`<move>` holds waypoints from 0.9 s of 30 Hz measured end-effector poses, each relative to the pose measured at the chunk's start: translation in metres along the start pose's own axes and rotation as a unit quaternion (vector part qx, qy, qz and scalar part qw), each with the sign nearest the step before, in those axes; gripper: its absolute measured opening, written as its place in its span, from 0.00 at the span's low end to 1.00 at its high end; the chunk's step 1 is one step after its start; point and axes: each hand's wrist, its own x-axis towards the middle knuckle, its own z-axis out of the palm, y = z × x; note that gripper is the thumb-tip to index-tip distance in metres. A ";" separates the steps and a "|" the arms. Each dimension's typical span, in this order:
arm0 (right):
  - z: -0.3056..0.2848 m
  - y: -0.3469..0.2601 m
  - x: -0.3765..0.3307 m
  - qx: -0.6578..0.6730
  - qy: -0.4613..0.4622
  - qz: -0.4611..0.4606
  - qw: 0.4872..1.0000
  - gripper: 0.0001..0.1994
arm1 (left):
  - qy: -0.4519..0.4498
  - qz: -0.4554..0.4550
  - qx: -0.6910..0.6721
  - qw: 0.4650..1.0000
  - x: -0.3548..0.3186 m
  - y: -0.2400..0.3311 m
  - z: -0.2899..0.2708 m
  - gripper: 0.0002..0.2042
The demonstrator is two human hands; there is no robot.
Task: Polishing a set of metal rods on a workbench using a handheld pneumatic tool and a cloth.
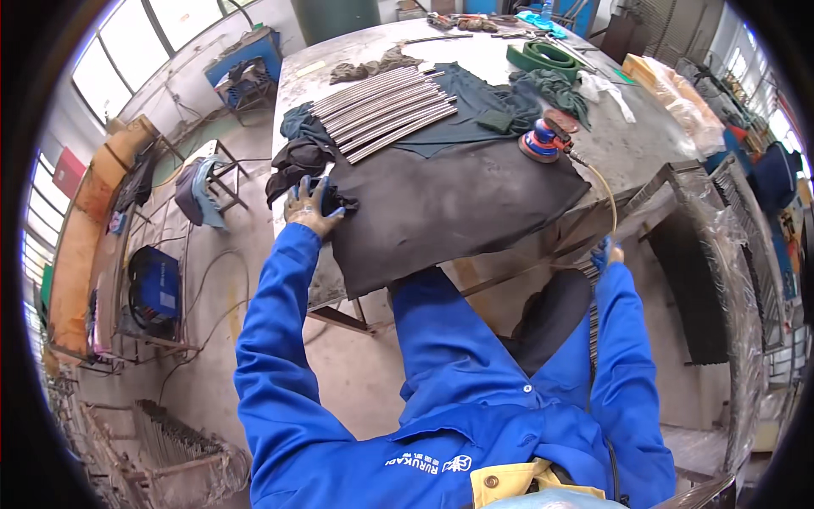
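My left hand (312, 209), in a worn glove with blue fingers, is at the table's left edge. Its fingers and thumb close round a bunched black rag (341, 201). My right hand (607, 254), also gloved, is low at the right, off the table's front edge. The yellowish air hose (607, 193) runs down to it from the sander; its fingers look curled, but what they hold cannot be made out. The blue and red disc sander (543, 142) rests on the right of a dark cloth (449, 199) that hangs over my lap. Several metal rods (383, 112) lie side by side beyond the cloth.
Green rags (551, 92), a coiled green belt (543, 58) and a white cloth (606, 92) lie on the metal table (649, 140). A plastic-wrapped rack (721, 280) stands close at right. At left are a stool (222, 170) and a blue machine (156, 282); cables cross the floor.
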 end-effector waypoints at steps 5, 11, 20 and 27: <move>-0.017 -0.039 0.009 -0.005 -0.073 -0.024 0.997 0.14 | -0.040 -0.045 -0.119 0.991 0.024 -0.007 0.042 0.36; 0.026 -0.018 -0.011 -0.071 -0.055 -0.066 0.994 0.13 | 0.010 -0.027 0.013 0.999 0.027 -0.001 0.078 0.32; 0.055 -0.022 -0.020 -0.168 -0.031 -0.426 0.888 0.26 | 0.091 -0.018 0.004 0.996 0.007 -0.044 0.055 0.31; 0.149 -0.075 -0.116 -0.340 -0.043 -0.674 0.654 0.35 | 0.133 0.058 -0.092 0.985 0.063 0.007 -0.014 0.38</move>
